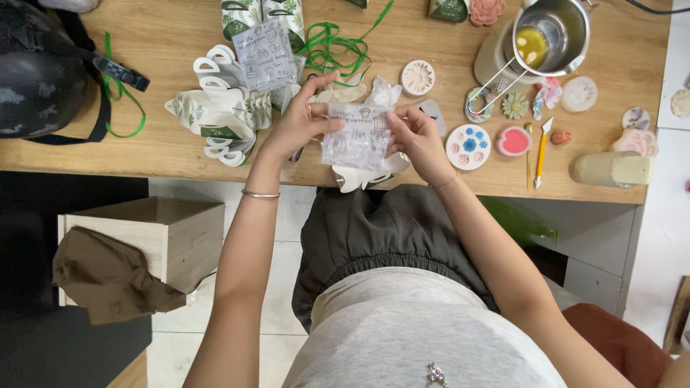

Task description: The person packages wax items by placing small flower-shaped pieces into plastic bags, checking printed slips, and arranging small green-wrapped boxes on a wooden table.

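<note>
Both my hands hold a small clear plastic bag with grey printed drawings, just above the front edge of the wooden table. My left hand pinches the bag's upper left corner with thumb and fingers. My right hand grips its right side. Under the bag lies a white paper piece with curved tabs. A silver bangle sits on my left wrist, a thin bracelet on my right.
A pile of white and green folded paper boxes lies to the left, with green ribbon behind. To the right are round flower-shaped moulds, a pink mould, a yellow tool and a metal pot. A wooden box stands on the floor.
</note>
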